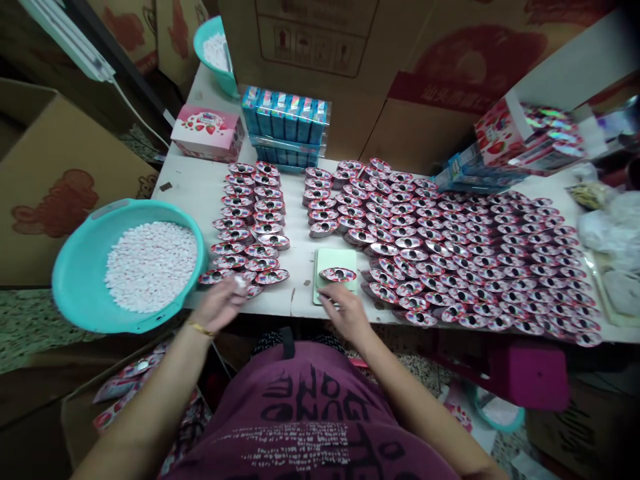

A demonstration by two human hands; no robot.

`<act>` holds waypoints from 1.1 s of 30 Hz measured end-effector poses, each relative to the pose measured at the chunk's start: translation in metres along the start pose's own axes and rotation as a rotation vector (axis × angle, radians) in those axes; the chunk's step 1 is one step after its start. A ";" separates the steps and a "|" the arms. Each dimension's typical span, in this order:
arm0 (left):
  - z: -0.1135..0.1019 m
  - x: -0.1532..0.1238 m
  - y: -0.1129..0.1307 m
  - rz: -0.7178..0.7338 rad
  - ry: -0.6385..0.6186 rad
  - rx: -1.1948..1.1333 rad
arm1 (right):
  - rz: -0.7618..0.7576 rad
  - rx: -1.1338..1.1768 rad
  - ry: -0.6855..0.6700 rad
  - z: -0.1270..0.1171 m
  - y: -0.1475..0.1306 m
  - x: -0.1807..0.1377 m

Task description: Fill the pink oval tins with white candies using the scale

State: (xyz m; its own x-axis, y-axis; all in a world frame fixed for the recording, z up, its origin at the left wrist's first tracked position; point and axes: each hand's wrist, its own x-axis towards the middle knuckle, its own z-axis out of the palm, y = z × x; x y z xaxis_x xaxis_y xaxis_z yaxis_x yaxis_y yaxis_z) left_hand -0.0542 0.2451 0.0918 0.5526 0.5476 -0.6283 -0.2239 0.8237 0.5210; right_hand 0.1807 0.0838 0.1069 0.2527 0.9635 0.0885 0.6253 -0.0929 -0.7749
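A few small white candies [241, 283] show at the fingertips of my left hand [220, 307], which is closed on them. It is beside the near end of two rows of small open-topped packets [243, 251], patterned in red and white. My right hand [345, 311] is open, thumb and fingers apart, at the front edge of a pale green scale [327, 259]. On the scale stands one packet [338, 274], its oval opening facing up, just beyond my right fingers. Whether those fingers touch the scale or the packet I cannot tell.
At left, a turquoise basin [67, 283] holds many white candies. More packets [470, 260] crowd the table's right side. A pink strawberry box [207, 130], blue cartons [286, 120] and a smaller basin [230, 83] stand at the back. Cardboard boxes [60, 180] surround the table [300, 293].
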 end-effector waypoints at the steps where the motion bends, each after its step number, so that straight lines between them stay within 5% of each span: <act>1: 0.014 0.008 -0.018 -0.058 -0.041 0.015 | -0.061 -0.003 -0.060 0.009 -0.010 0.005; 5: 0.037 0.040 -0.068 -0.113 -0.116 -0.034 | -0.124 -0.038 -0.143 0.031 -0.018 0.013; 11: 0.024 0.056 -0.090 -0.206 -0.126 0.005 | 0.058 -0.065 -0.109 0.035 0.025 -0.015; 17: 0.002 0.049 -0.106 -0.289 -0.066 -0.039 | 0.221 -0.086 -0.266 0.058 0.049 -0.047; 24: -0.016 0.016 -0.092 -0.243 -0.013 -0.037 | 0.206 0.071 0.002 0.112 0.048 0.033; 28: -0.030 -0.001 -0.084 -0.208 0.035 0.017 | 0.219 0.078 -0.110 0.131 0.056 0.066; 33: -0.051 0.007 -0.085 -0.243 0.195 0.058 | 0.225 0.082 -0.166 0.137 0.068 0.059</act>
State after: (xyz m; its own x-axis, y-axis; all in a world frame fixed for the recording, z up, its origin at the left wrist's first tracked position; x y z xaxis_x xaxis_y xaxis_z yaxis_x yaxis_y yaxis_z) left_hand -0.0719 0.1867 0.0134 0.4190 0.3582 -0.8343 -0.0547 0.9272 0.3706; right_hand 0.1373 0.1691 -0.0262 0.2494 0.9496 -0.1899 0.5036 -0.2947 -0.8122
